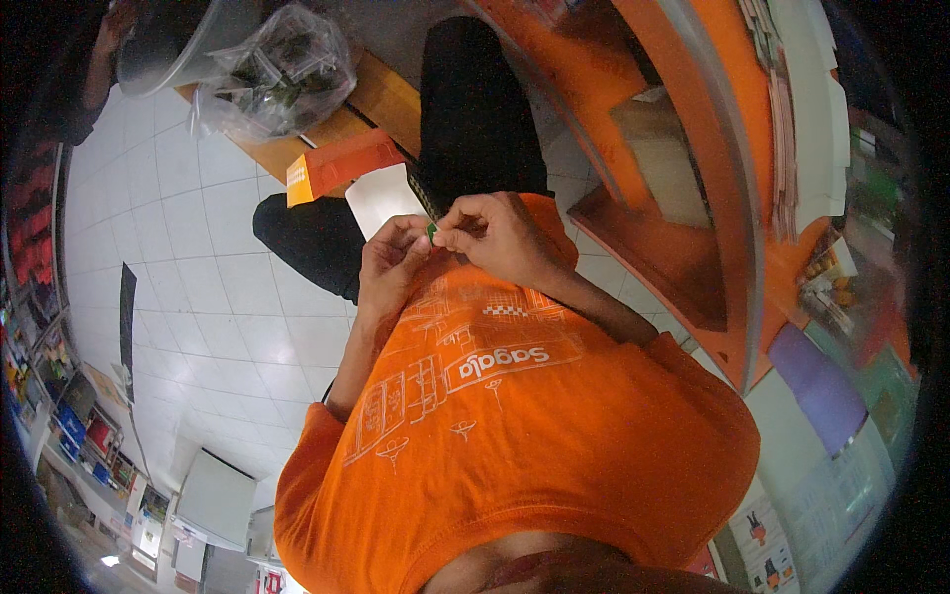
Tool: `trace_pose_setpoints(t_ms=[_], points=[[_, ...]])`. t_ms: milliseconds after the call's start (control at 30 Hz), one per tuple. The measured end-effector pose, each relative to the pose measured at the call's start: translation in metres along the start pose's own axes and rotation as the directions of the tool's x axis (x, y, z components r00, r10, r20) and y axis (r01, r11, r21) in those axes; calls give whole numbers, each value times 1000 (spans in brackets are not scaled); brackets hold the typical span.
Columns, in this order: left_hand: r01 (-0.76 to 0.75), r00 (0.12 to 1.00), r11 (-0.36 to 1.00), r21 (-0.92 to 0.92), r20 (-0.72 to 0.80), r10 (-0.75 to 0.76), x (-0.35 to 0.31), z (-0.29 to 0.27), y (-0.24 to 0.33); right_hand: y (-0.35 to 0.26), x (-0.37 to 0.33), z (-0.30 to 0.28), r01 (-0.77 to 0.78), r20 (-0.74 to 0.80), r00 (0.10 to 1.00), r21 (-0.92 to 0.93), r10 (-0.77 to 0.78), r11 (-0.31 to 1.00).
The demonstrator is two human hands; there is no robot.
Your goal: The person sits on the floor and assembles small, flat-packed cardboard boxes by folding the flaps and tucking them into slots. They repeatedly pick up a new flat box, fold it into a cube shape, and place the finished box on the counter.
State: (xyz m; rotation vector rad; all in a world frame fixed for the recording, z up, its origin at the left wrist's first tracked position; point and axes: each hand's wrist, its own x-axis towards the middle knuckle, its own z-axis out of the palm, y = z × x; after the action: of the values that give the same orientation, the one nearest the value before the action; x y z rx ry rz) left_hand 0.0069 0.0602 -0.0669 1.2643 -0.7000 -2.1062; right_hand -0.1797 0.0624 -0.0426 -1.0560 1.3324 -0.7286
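Between my fingertips is a small green piece [432, 231], too small to tell its kind. My left hand [392, 255] pinches it from the left. My right hand [492, 236] meets it from the other side, thumb and forefinger pressed together on it. Both hands are close together in front of my orange shirt, above my lap. Just beyond the left hand lies a white, flat-faced piece [381, 198], partly covered by the fingers. An orange box with a yellow end [341, 164] rests next to it, near my knees.
A clear plastic bag [282, 74] with dark green contents sits on a wooden bench [381, 99], beside a translucent tub [188, 45]. At upper left another person's arm [102, 49] shows. To my right curves an orange counter with shelves [643, 247] holding a paper stack [663, 148].
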Motion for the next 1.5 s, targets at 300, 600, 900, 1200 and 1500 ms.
trace_pose_setpoints(t_ms=[300, 600, 900, 1200, 1500], points=[[-42, 996, 992, -117, 79, 51, 11, -13, -16, -12, 0, 2, 30, -32, 999, -66, -33, 997], [-236, 971, 969, 68, -23, 238, 14, 7, 5, -2, 29, -11, 379, -58, 921, -81, -384, 922], [-314, 945, 945, -94, -129, 301, 16, 23, 57, -60, 40, -25, 604, 127, 795, -243, -593, 759], [-164, 986, 697, -698, -118, 114, 28, 6, 131, -45, 51, -24, 758, 149, 467, -575, -872, 308], [-538, 823, 841, 56, -183, 538, 13, 37, 94, -63, 49, -28, 657, -56, 576, -561, -815, 503]])
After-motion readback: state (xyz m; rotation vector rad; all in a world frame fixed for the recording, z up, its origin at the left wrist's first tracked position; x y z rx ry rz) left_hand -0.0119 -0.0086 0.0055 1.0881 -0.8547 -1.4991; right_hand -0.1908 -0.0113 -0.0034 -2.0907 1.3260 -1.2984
